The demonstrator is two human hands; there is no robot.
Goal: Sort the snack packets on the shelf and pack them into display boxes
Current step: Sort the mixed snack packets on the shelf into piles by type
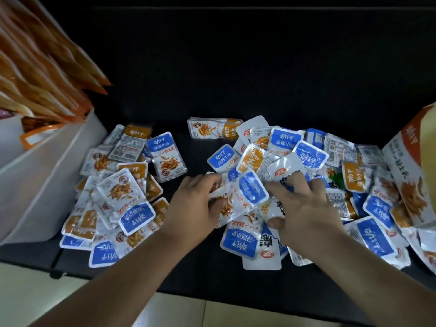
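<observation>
Far left of the left hand, a white display box (pixel 47 175) holds leaning orange packets (pixel 42 74). Between the box and that hand, a loose pile of snack packets (pixel 122 197) (blue and orange labels mixed) lies on the black shelf (pixel 236 79). The left hand (pixel 193 204) pinches the left edge of a blue-labelled packet (pixel 247 192), fingers curled above and thumb beneath. The right hand (pixel 304 208), just beside it, lies over a white packet (pixel 283 168), its index finger reaching the blue-labelled packet; whether it grips anything cannot be told. Right of this hand spreads a larger heap (pixel 358 175), then a printed carton (pixel 405 175).
</observation>
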